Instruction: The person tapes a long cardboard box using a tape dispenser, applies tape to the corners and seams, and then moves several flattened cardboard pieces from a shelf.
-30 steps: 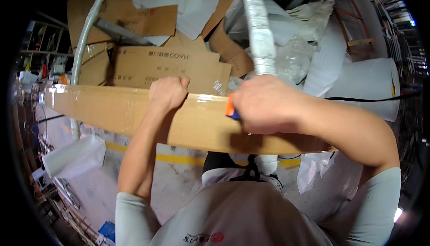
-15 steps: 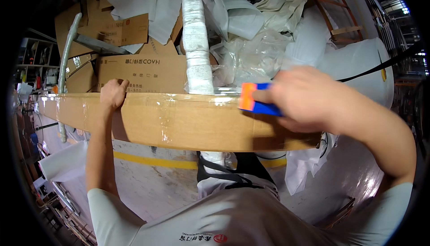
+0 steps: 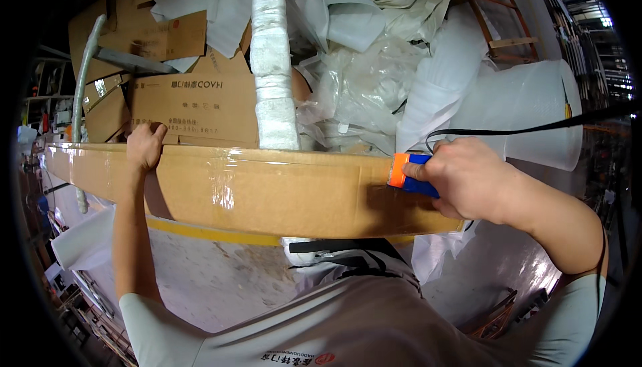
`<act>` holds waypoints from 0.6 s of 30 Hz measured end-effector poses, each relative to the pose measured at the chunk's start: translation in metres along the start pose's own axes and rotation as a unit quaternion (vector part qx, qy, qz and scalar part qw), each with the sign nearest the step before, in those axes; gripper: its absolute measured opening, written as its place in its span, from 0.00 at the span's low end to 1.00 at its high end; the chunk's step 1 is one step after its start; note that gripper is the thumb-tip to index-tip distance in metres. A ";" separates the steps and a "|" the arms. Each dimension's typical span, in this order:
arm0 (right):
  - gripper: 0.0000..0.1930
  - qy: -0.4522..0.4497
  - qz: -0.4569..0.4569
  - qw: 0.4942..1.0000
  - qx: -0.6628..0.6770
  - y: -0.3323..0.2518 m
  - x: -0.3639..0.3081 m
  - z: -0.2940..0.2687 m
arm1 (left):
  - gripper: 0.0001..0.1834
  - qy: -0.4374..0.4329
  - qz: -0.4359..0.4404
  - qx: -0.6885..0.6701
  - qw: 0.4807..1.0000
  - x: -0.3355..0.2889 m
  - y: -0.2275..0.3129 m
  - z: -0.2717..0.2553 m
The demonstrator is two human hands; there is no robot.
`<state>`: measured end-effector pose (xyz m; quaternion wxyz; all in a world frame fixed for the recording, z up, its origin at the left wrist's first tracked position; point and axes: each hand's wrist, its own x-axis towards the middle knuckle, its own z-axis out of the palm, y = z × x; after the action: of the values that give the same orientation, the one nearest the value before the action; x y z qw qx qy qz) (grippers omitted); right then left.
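Observation:
A long brown cardboard box (image 3: pixel 301 190) spans the view from left to right in front of me, with shiny strips of clear tape across it. My left hand (image 3: pixel 145 146) grips its far upper edge left of the middle, fingers bent over the edge. Toward the box's right end, my right hand (image 3: pixel 468 174) is closed around a blue-and-orange tape dispenser (image 3: pixel 399 169). The dispenser's orange front end is against or just above the box's near face; I cannot tell which. My right palm and fingers hide the rest of the dispenser.
A bar wrapped in white film (image 3: pixel 271 66) meets the box's far edge; a thinner wrapped bar (image 3: pixel 87 79) crosses its left end. Beyond lie printed cardboard sheets (image 3: pixel 200 103), crumpled clear plastic (image 3: pixel 364 79) and a large foam roll (image 3: pixel 535 113). A black strap (image 3: pixel 535 124) stretches over the right side.
My right hand and the tape dispenser have moved right and slightly down along the box. The view has shifted a little. My left hand still grips the edge.

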<state>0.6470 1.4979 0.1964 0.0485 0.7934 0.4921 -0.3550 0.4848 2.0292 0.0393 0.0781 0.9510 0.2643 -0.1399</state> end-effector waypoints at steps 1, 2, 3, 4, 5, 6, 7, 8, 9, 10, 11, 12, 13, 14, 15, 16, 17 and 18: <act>0.10 -0.006 0.007 1.000 -0.005 -0.002 0.004 -0.002 | 0.22 0.001 0.001 0.005 1.000 -0.001 0.000 -0.004; 0.09 -0.011 0.014 1.000 -0.010 -0.002 0.006 -0.002 | 0.22 0.002 0.003 0.011 1.000 -0.002 0.001 -0.005; 0.08 0.024 -0.005 1.000 0.013 0.000 0.006 0.002 | 0.23 -0.022 0.019 0.039 0.999 -0.001 -0.005 -0.002; 0.07 0.062 -0.026 0.997 0.035 0.002 0.007 0.006 | 0.23 -0.026 0.019 0.052 0.998 0.000 -0.009 0.000; 0.06 0.101 -0.047 0.992 0.057 0.004 0.008 0.007 | 0.23 -0.030 0.018 0.065 0.997 0.000 -0.011 0.004; 0.06 0.049 -0.028 0.997 0.045 0.005 0.010 0.004 | 0.23 -0.033 0.017 0.078 0.996 -0.001 -0.013 0.007; 0.06 -0.002 -0.006 0.999 0.037 0.002 0.014 -0.003 | 0.24 -0.018 0.026 0.041 0.999 -0.005 -0.007 0.010; 0.06 -0.054 0.013 0.998 0.023 0.000 0.020 -0.011 | 0.25 -0.011 0.047 0.096 0.994 -0.011 0.002 0.016; 0.07 -0.064 0.016 0.998 0.024 0.002 0.024 -0.013 | 0.26 -0.001 0.115 0.087 0.990 -0.021 0.016 0.028; 0.07 -0.077 0.019 0.997 0.021 0.002 0.027 -0.013 | 0.26 -0.056 0.083 0.097 0.990 -0.025 0.051 0.035; 0.07 -0.091 0.029 0.995 0.023 0.003 0.027 -0.012 | 0.27 -0.101 0.067 0.107 0.987 -0.037 0.118 0.012; 0.07 -0.084 0.015 0.996 0.027 0.001 0.025 -0.014 | 0.27 -0.104 0.098 0.091 0.986 -0.044 0.139 0.014; 0.08 -0.076 0.000 0.997 0.030 0.000 0.023 -0.017 | 0.26 -0.115 0.102 0.063 0.986 -0.053 0.161 0.012; 0.08 -0.070 -0.013 0.997 0.032 0.000 0.023 -0.020 | 0.26 -0.135 0.148 0.102 0.974 -0.063 0.192 0.011; 0.09 -0.085 -0.008 0.996 0.031 0.000 0.023 -0.021 | 0.25 -0.138 0.207 0.093 0.964 -0.073 0.221 0.022; 0.10 -0.101 0.000 0.994 0.031 0.000 0.024 -0.022 | 0.27 -0.171 0.167 0.068 0.969 -0.080 0.261 0.020; 0.12 -0.117 0.005 0.993 0.030 0.002 0.024 -0.022 | 0.29 -0.182 0.161 0.043 0.969 -0.085 0.284 0.021; 0.12 -0.094 -0.010 0.995 0.037 0.004 0.023 -0.019 | 0.30 -0.191 0.153 0.033 0.969 -0.089 0.292 0.021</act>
<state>0.6664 1.5210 0.1954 0.0614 0.7529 0.4795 -0.4466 0.5604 1.7345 0.0684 0.1159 0.9379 0.0910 -0.3141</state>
